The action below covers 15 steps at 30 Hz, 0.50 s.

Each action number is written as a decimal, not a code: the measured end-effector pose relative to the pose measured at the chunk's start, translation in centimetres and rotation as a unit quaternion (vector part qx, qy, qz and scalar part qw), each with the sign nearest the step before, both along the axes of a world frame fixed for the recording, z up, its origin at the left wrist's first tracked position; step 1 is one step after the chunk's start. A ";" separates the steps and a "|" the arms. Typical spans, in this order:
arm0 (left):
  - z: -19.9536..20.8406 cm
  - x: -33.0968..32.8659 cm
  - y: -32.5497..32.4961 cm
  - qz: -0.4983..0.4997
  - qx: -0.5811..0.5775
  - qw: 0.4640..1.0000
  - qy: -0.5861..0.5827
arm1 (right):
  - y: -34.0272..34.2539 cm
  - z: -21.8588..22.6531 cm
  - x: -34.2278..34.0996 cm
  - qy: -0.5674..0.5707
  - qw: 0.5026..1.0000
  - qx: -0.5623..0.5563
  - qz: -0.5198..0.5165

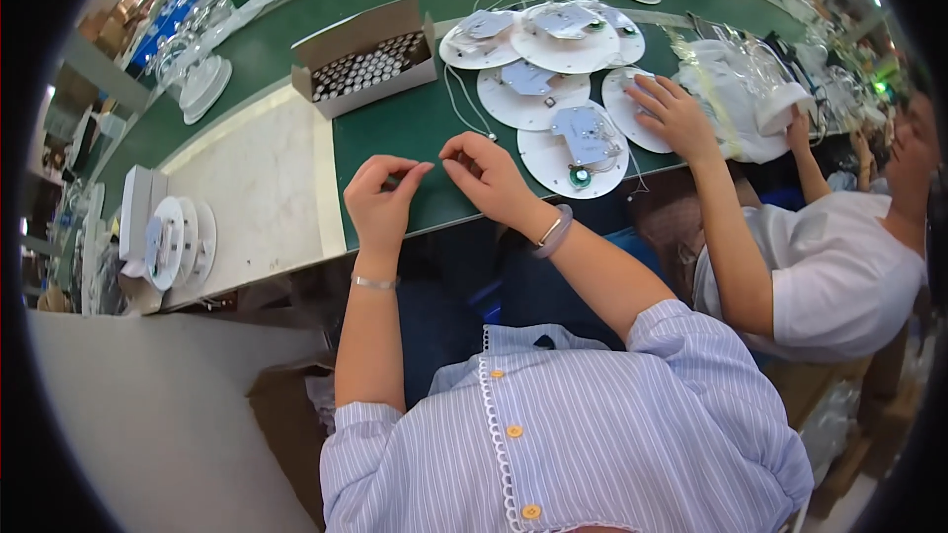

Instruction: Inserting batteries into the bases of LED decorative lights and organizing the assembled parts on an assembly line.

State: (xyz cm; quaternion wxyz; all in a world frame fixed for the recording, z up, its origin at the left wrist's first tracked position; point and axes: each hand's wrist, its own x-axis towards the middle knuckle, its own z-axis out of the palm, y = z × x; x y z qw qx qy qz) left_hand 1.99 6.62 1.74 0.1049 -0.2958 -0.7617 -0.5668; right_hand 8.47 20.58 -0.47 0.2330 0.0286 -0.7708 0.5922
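Over the green table edge, my left hand (379, 199) holds thumb and forefinger pinched together. Facing it, a small gap away, my right hand (491, 178) has its fingers curled and thumb drawn in. Anything between either set of fingertips is too small to make out. To the right of my right hand lies a white round disc (538, 170) bearing a pale blue box-like part (585, 135) and a green ring-shaped piece (580, 178). Several similar discs overlap behind it, with thin white wires (464, 104) trailing toward my hands.
An open cardboard box (420, 67) of upright white-and-silver cylinders, apparently batteries, stands beyond my hands. A cream sheet (257, 178) covers the table's left part, with white discs (183, 242) stacked on edge. At right, a co-worker's hand (676, 116) touches another disc beside plastic-wrapped white parts (736, 99).
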 end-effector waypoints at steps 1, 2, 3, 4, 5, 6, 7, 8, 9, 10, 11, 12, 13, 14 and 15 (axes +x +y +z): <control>-0.2 0.0 0.1 -0.001 0.001 1.000 0.001 | 0.0 0.0 0.1 0.006 1.000 0.020 0.005; -0.5 0.0 0.0 0.004 0.002 1.000 -0.002 | -0.1 0.0 0.1 0.003 1.000 0.021 0.010; -0.7 -0.1 0.0 -0.004 0.002 1.000 -0.004 | -0.1 0.0 0.2 0.007 0.999 0.032 0.011; -1.0 -0.1 0.0 -0.014 0.002 1.000 -0.007 | -0.2 0.0 0.3 0.010 0.999 0.043 0.011; -1.2 -0.1 -0.1 -0.012 0.002 1.000 -0.009 | -0.3 0.1 0.3 0.008 0.999 0.043 0.014; -1.3 -0.1 -0.1 -0.014 -0.001 1.000 0.005 | -0.4 0.2 0.3 0.010 0.998 0.059 0.017; -1.5 0.0 -0.1 -0.019 -0.004 1.000 0.018 | -0.3 0.2 0.4 0.011 0.997 0.075 0.018; -1.6 0.0 0.0 -0.020 -0.003 1.000 0.016 | -0.3 0.2 0.5 0.009 0.997 0.075 0.018; -1.6 0.1 0.0 -0.016 -0.019 0.999 0.028 | -0.2 0.2 0.5 0.012 0.996 0.092 0.014; -1.5 0.1 0.0 -0.011 -0.034 0.999 0.041 | -0.2 0.2 0.5 0.018 0.994 0.109 0.010; -1.5 0.1 0.0 -0.011 -0.034 0.999 0.040 | -0.2 0.1 0.4 0.017 0.994 0.109 0.011; -1.5 0.2 0.0 -0.008 -0.041 0.998 0.052 | -0.3 0.0 0.5 0.025 0.993 0.119 0.003; -1.6 0.2 0.1 -0.006 -0.047 0.997 0.064 | -0.3 0.0 0.5 0.033 0.991 0.131 -0.005; -1.6 0.2 0.2 -0.007 -0.046 0.997 0.063 | -0.2 0.0 0.5 0.033 0.991 0.132 -0.006; -1.7 0.1 0.2 -0.011 -0.051 0.997 0.064 | -0.2 0.1 0.5 0.040 0.988 0.148 -0.014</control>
